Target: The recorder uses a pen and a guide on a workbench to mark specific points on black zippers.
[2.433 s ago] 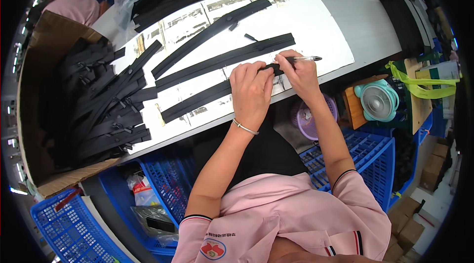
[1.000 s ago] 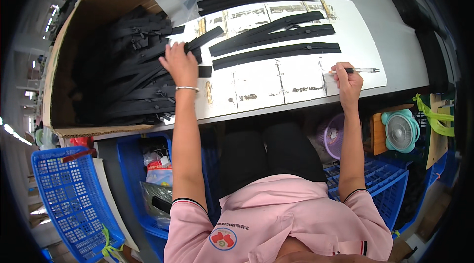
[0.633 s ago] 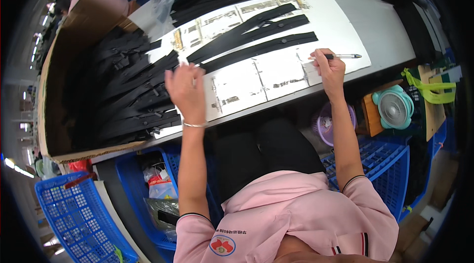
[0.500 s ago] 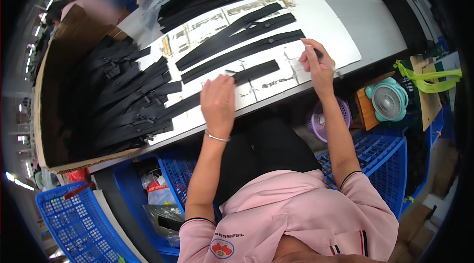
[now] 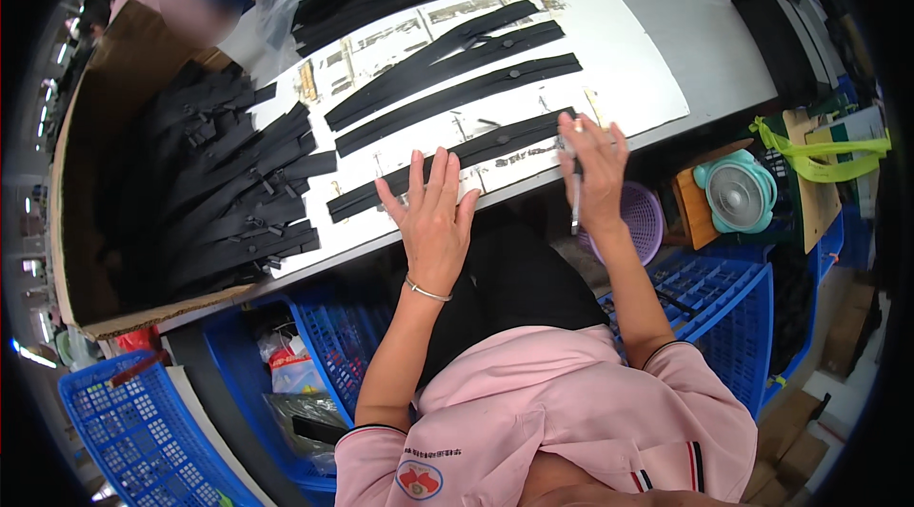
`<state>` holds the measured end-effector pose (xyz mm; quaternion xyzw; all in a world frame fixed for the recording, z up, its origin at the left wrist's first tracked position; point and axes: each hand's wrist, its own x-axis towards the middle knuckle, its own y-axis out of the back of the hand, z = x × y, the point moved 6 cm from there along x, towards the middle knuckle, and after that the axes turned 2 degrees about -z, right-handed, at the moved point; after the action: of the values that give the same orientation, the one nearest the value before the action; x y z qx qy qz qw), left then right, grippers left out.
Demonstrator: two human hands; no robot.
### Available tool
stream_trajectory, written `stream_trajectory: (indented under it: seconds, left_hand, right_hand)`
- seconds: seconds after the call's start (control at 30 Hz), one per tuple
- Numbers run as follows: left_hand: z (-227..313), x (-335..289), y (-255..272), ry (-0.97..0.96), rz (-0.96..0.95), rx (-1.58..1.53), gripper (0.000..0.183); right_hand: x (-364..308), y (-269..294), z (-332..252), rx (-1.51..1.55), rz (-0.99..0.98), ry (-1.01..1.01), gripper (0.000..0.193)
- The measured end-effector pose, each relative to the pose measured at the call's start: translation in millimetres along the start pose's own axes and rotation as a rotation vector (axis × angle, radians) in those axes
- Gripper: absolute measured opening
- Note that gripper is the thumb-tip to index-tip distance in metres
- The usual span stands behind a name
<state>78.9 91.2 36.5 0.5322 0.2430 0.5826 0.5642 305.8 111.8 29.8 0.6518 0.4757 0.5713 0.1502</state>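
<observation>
Head view: black zipper [image 5: 519, 135] along near side of white board [image 5: 628, 69], left hand [image 5: 436, 217] spread open over it, right hand [image 5: 595, 169] holding pen [image 5: 575, 198], pinch on zipper unclear; likely light, limp, best held by both ends.

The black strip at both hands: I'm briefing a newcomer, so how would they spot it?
Find the white board on the grey table. Along its side nearest the person slants the black strip. Unlike the other strips, it runs beneath the left hand to the right hand.

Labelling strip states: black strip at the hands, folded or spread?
Spread: the black strip lies lengthwise, nearly straight, across the white board.
</observation>
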Motion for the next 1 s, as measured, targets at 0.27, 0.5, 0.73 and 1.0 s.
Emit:
stream_trajectory:
  seconds: [0.27, 0.5, 0.73, 1.0]
  left_hand:
    - [-36, -34, 22, 0.21, 0.037, 0.046, 0.058]
    - [-71, -47, 34, 0.26, 0.113, 0.05, 0.059]
    - [-71, -49, 34, 0.273, 0.159, 0.019, 0.058]
    - [-71, -48, 33, 0.285, 0.166, 0.015, 0.058]
  right_hand:
    - [-4, 11, 37, -0.09, 0.066, -0.019, 0.032]
    - [1, 10, 29, -0.099, 0.063, -0.023, 0.033]
    - [38, 17, -39, 0.257, -0.027, -0.192, 0.022]
    - [68, -70, -140, 1.115, -0.392, -0.369, 0.019]
